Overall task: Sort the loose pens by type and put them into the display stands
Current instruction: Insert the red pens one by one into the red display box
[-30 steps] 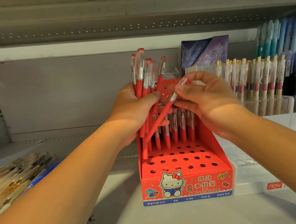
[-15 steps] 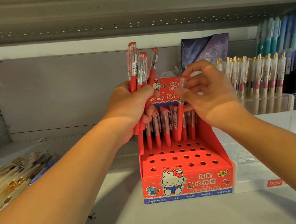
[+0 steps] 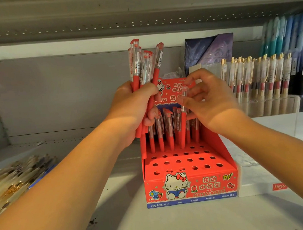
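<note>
A red cardboard display stand (image 3: 191,184) with rows of round holes stands on the shelf in front of me. Several red pens stand upright in its back rows (image 3: 168,131). My left hand (image 3: 137,106) grips a bundle of red pens (image 3: 143,65) with clear caps, held upright above the stand's left back corner. My right hand (image 3: 210,100) pinches a single red pen (image 3: 183,119) near its clear top, upright, with its tip down at a hole in the back rows.
A heap of loose gold-clipped and blue pens (image 3: 13,182) lies on the shelf at the left. Clear stands of gold-clipped pens (image 3: 257,78) and blue and dark pens (image 3: 290,33) line the right. A white box (image 3: 256,184) sits beside the red stand.
My right hand has swung the single red pen from a slant to upright and lowered it into the stand's back rows. The bundle in my left hand rose slightly.
</note>
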